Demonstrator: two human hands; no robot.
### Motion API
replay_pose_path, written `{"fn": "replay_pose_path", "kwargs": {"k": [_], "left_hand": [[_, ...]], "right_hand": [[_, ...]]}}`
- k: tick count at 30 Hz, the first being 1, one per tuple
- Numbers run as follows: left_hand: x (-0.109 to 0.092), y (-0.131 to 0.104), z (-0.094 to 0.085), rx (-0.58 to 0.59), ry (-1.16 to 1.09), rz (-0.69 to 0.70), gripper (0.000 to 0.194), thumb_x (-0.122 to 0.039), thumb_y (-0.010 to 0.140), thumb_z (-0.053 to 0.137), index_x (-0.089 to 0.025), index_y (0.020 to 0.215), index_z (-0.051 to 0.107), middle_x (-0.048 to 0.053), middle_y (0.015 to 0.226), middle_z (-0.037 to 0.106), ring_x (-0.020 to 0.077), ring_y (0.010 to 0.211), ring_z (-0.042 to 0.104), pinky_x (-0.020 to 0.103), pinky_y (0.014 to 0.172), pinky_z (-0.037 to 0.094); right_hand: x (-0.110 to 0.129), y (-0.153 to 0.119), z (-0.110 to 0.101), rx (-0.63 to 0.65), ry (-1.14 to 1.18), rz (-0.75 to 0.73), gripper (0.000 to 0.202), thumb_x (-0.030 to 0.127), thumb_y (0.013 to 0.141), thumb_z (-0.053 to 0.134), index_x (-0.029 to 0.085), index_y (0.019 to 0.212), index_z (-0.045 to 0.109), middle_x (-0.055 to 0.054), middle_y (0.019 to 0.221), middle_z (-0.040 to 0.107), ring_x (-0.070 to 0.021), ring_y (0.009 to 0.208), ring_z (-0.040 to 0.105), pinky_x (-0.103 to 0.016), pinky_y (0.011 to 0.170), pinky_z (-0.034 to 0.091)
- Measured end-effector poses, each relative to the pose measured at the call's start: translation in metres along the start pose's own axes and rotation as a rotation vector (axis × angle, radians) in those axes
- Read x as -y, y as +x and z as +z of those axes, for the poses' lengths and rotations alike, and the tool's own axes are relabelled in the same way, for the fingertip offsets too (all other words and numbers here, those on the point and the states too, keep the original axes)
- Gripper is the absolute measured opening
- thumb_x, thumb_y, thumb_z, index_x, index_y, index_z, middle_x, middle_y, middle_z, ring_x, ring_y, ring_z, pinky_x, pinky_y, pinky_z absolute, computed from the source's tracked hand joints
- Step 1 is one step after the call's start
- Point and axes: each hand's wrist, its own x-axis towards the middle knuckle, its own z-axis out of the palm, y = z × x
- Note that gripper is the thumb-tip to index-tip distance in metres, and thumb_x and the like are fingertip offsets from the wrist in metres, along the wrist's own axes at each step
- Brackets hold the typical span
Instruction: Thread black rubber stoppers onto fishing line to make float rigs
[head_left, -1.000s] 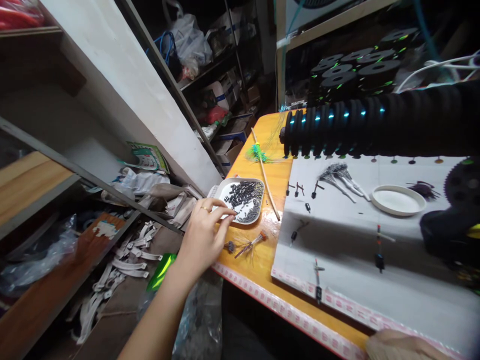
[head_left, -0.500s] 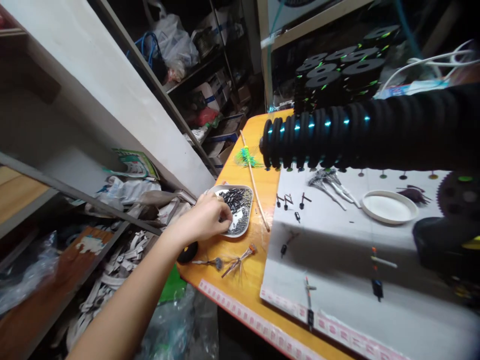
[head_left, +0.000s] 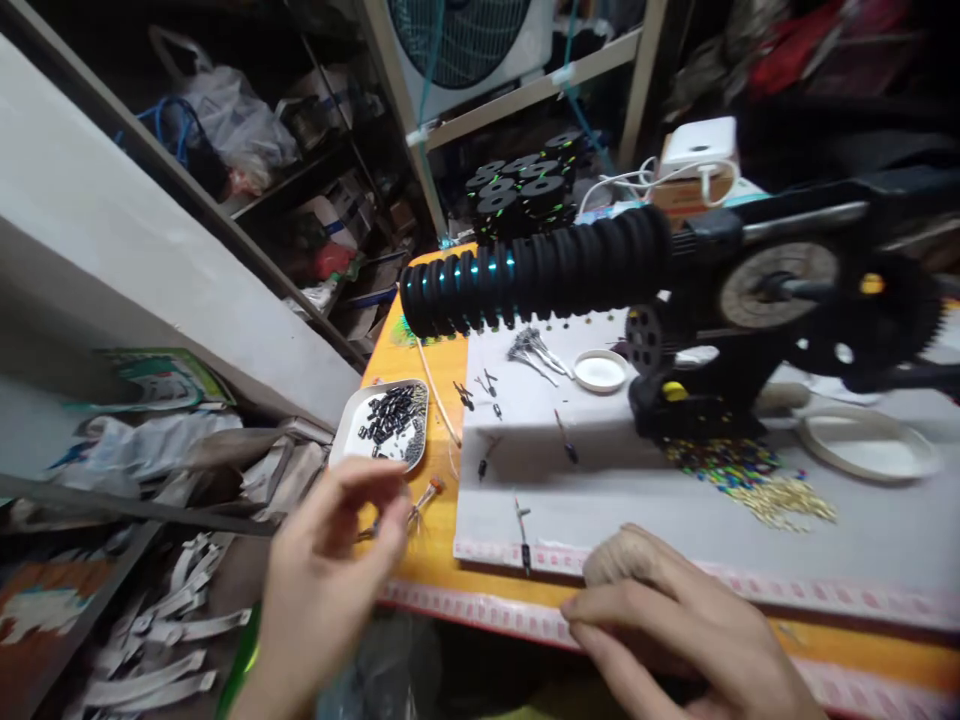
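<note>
Two bare hands show above the near side of an orange table (head_left: 441,575). The left hand (head_left: 330,575) curves its thumb and forefinger into a loop, their tips close together; whether anything is pinched there cannot be told. The right hand (head_left: 675,620) is bent at the near edge of a white board (head_left: 675,500), thumb and forefinger drawn together, and what they might hold is also impossible to make out.

Just beyond the left hand lies a white tray (head_left: 349,430) of short black pieces (head_left: 390,412), which point in many directions. One slim piece (head_left: 523,530) rests on the board between the hands, its long axis running away from the person, dark end nearest. A bundle with an orange end (head_left: 431,490) slants away to the right; its lower end is hidden behind the left hand.

Above the board, a black ribbed roller (head_left: 540,270) extends leftward from a machine, which is cut off at the right. Both hands are blurred, and the bottom edge crops them.
</note>
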Motion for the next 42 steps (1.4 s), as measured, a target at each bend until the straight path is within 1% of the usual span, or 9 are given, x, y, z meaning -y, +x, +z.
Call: {"fn": "replay_pose_path", "kwargs": {"k": [3,5,7,10,16,20,26,33,42], "left_hand": [[-0.011,-0.05,0.04,0.141,-0.559,-0.242,0.004,-0.023,0.084,0.073,-0.022,0.081,0.076,0.002,0.081,0.066,0.0115,0.065,0.063,0.02,0.057,0.051],[-0.014,-0.07,0.065,0.146,-0.908,-0.424,0.008,-0.027,0.078,0.081,-0.021,0.076,0.076,0.001,0.075,0.067,0.0075,0.055,0.06,0.017,0.053,0.05],[-0.017,-0.08,0.081,0.14,-1.143,-0.547,0.015,-0.028,0.071,0.087,-0.02,0.074,0.075,0.0,0.069,0.065,0.0054,0.052,0.058,0.015,0.05,0.048],[-0.018,-0.085,0.09,0.139,-1.334,-0.629,0.021,-0.032,0.068,0.089,-0.018,0.072,0.073,-0.002,0.067,0.063,0.0022,0.048,0.054,0.012,0.048,0.045],[-0.015,-0.092,0.089,0.204,-1.422,-0.723,0.029,-0.038,0.065,0.089,-0.017,0.069,0.071,-0.006,0.056,0.053,0.0008,0.042,0.049,0.011,0.045,0.041],[-0.015,-0.092,0.089,0.236,-1.411,-0.753,0.029,-0.036,0.063,0.091,-0.016,0.067,0.071,-0.004,0.062,0.058,0.0025,0.045,0.052,0.011,0.044,0.041],[-0.014,-0.091,0.089,0.271,-1.419,-0.739,0.024,-0.035,0.064,0.09,-0.018,0.069,0.073,-0.004,0.06,0.058,0.0044,0.047,0.055,0.012,0.047,0.044],[-0.012,-0.088,0.089,0.286,-1.443,-0.682,0.02,-0.033,0.068,0.088,-0.018,0.07,0.074,-0.004,0.059,0.058,0.0033,0.046,0.057,0.009,0.043,0.043],[-0.009,-0.086,0.091,0.302,-1.465,-0.692,0.018,-0.03,0.07,0.087,-0.018,0.07,0.074,-0.004,0.061,0.059,0.0028,0.046,0.055,0.009,0.041,0.044]], "right_hand": [[0.014,0.002,0.0,0.01,0.099,0.069,0.018,0.007,0.09,0.05,0.019,0.079,0.057,-0.001,0.072,0.055,-0.0124,0.066,0.056,-0.022,0.058,0.046],[0.021,0.001,0.0,0.019,0.182,0.101,0.019,0.008,0.09,0.049,0.02,0.076,0.053,0.0,0.071,0.055,-0.0117,0.066,0.055,-0.022,0.059,0.044],[0.027,0.0,0.002,0.051,0.248,0.146,0.018,0.008,0.088,0.049,0.02,0.075,0.052,0.001,0.073,0.056,-0.0114,0.069,0.055,-0.022,0.061,0.044],[0.031,0.0,0.004,0.108,0.29,0.208,0.018,0.006,0.083,0.051,0.02,0.071,0.05,0.001,0.074,0.057,-0.0111,0.07,0.055,-0.022,0.064,0.043],[0.035,0.007,0.004,0.216,0.267,0.271,0.019,0.004,0.076,0.05,0.019,0.066,0.05,0.003,0.067,0.055,-0.0098,0.063,0.052,-0.022,0.062,0.04],[0.038,0.01,0.001,0.204,0.25,0.286,0.02,0.007,0.078,0.049,0.019,0.063,0.05,0.003,0.064,0.054,-0.0097,0.061,0.052,-0.021,0.059,0.04],[0.039,0.014,0.0,0.196,0.258,0.294,0.019,0.008,0.076,0.048,0.019,0.061,0.049,0.002,0.062,0.054,-0.0096,0.059,0.051,-0.02,0.057,0.041],[0.036,0.016,0.001,0.203,0.278,0.29,0.02,0.008,0.077,0.048,0.019,0.06,0.047,0.003,0.061,0.054,-0.0093,0.059,0.052,-0.02,0.058,0.041],[0.034,0.013,-0.002,0.272,0.296,0.355,0.02,0.003,0.075,0.049,0.02,0.067,0.053,0.004,0.067,0.056,-0.01,0.064,0.052,-0.02,0.063,0.042]]}}
